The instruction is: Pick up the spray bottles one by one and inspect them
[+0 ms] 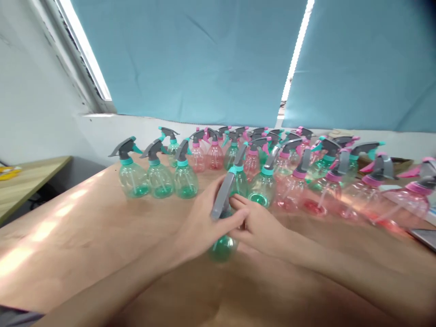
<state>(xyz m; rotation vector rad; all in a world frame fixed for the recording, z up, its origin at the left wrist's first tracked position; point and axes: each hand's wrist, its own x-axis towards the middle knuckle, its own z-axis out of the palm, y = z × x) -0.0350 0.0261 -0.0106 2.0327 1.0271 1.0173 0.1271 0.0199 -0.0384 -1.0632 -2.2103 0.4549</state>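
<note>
A green spray bottle (224, 247) with a grey trigger head stands near the front of the table, between both hands. My left hand (200, 218) is wrapped around its neck just under the trigger head. From the other side, my right hand (260, 225) closes on the same neck, its fingers bent around the upper part. The hands hide most of the neck and collar. Just behind them stand a green spray bottle (262, 186) and several others. To the left, a row of green spray bottles (185, 179) faces the same way.
Pink spray bottles (320, 195) are lined up on the right, with more rows behind. A dark flat object (424, 237) lies at the right table edge. The wooden table (85, 236) reaches the wall; another table (34, 179) stands at far left. Blue blinds (204, 59) cover the window.
</note>
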